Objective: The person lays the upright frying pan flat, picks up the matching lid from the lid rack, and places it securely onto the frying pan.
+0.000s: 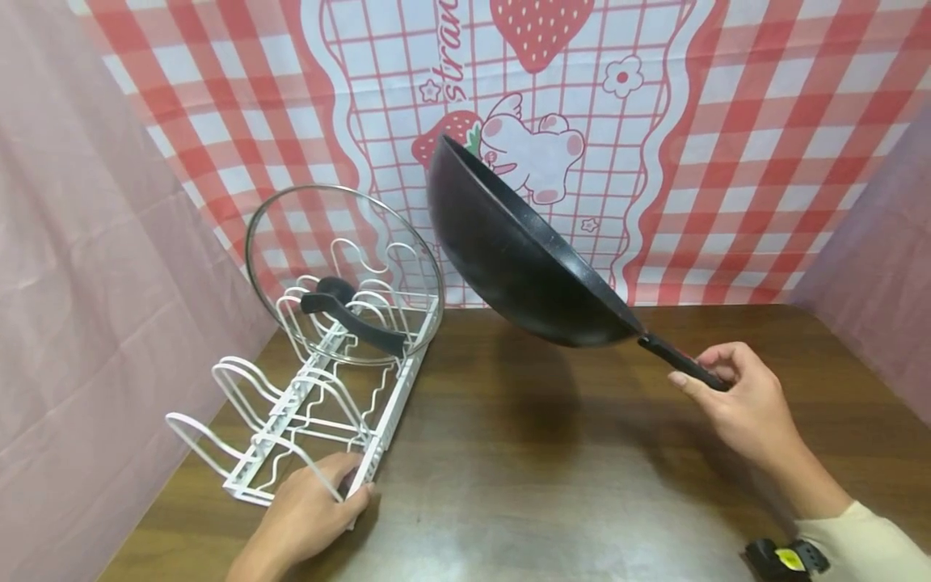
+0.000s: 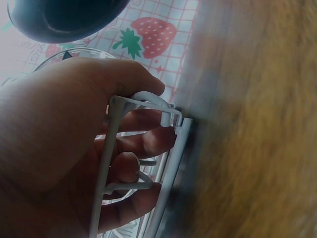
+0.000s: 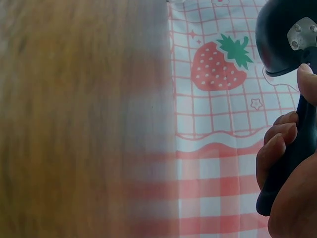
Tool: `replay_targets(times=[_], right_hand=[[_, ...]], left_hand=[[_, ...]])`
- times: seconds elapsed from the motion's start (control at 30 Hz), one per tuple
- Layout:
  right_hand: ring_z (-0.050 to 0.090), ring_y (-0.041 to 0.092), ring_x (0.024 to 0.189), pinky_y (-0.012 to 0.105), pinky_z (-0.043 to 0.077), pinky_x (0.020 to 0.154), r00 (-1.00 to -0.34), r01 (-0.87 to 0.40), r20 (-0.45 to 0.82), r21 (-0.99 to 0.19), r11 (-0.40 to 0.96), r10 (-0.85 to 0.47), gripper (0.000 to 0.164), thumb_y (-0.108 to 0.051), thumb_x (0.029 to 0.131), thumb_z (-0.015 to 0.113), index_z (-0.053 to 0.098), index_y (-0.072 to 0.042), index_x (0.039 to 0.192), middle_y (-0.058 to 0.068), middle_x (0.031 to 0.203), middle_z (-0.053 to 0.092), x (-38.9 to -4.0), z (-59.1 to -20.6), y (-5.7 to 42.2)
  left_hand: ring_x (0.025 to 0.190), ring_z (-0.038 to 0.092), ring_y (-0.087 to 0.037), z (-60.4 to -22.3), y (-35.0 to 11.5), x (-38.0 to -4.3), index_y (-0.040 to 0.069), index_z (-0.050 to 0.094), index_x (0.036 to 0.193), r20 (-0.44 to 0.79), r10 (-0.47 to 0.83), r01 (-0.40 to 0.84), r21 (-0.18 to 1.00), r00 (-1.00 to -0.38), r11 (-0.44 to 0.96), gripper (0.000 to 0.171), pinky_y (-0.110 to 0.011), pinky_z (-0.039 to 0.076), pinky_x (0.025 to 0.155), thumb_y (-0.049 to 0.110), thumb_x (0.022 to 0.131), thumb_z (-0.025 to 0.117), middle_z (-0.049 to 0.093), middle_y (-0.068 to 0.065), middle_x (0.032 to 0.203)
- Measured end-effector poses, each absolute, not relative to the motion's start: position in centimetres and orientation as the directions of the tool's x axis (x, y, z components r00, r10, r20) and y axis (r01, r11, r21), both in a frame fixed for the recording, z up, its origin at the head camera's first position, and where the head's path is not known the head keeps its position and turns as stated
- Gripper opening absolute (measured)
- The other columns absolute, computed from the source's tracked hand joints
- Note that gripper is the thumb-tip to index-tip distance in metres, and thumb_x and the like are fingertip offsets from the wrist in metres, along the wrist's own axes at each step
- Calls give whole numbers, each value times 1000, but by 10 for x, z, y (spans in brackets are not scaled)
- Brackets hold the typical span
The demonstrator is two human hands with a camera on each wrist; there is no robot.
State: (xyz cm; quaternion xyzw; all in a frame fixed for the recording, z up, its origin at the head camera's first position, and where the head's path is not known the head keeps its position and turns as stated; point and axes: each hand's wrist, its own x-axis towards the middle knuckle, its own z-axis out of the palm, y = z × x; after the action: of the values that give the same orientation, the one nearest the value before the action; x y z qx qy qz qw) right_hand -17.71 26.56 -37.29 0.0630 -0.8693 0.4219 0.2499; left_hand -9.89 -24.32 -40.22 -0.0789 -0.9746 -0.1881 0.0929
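My right hand [image 1: 745, 400] grips the black handle [image 3: 290, 153] of a deep black wok [image 1: 524, 259]. The wok is raised above the table and tilted, its far rim highest and its dark underside toward me. My left hand [image 1: 313, 501] holds the near right corner of a white wire pan rack [image 1: 378, 449]. In the left wrist view the thumb lies over the rack's corner and the fingers [image 2: 141, 141] curl through its frame. Toward the far end of the rack, a round glass lid [image 1: 284, 234] with a black handle [image 1: 356, 323] leans upright between the wire dividers.
The brown wooden table [image 1: 524, 485] runs under the rack and the wok. Behind it hangs a red-and-white checked cloth [image 1: 749, 162] with strawberry prints. Pinkish cloth [image 1: 94, 267] lines the left side, and a dark wrist device [image 1: 785, 558] shows beside the right sleeve.
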Motion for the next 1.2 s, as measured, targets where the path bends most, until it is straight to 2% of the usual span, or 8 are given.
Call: replay_targets(times=[0.27,0.5,0.7,1.0,1.2], right_hand=[[56,4,67,23,38,58,-873,-268,469,-687,675,131,42,-22,80,86,55,-7,103,-13,78,69,-175,-371,270],[56,3,68,23,39,58,-889,-210,432,-676,706,149,46,-29,78,88,56,-6,103,-5,80,70,-174,-368,273],[54,0,70,24,38,60,-886,-172,434,-635,753,163,46,-34,77,88,59,-7,100,6,85,71,-172,-367,276],[52,2,66,23,37,56,-865,-175,475,-588,790,162,37,-36,76,88,71,-11,98,2,81,70,-174,-369,280],[51,8,66,26,36,55,-878,-139,451,-564,814,162,41,-44,77,86,75,-11,100,5,83,72,-174,-368,280]], left_hand=[[77,60,-8,-403,-244,-99,29,71,103,216,122,193,347,-969,918,23,-37,51,74,34,82,79,66,16,96],[80,62,-9,-403,-244,-99,27,72,104,214,122,192,349,-969,917,24,-38,52,77,34,82,79,67,14,98],[77,60,-8,-402,-244,-99,26,72,103,217,121,193,348,-969,917,24,-37,51,75,32,82,80,66,14,95],[79,61,-9,-401,-243,-100,26,71,104,207,127,195,353,-970,915,24,-38,52,76,33,82,78,67,12,98],[74,57,-7,-401,-243,-100,30,69,101,184,124,185,366,-975,912,20,-36,50,72,34,83,78,62,17,92]])
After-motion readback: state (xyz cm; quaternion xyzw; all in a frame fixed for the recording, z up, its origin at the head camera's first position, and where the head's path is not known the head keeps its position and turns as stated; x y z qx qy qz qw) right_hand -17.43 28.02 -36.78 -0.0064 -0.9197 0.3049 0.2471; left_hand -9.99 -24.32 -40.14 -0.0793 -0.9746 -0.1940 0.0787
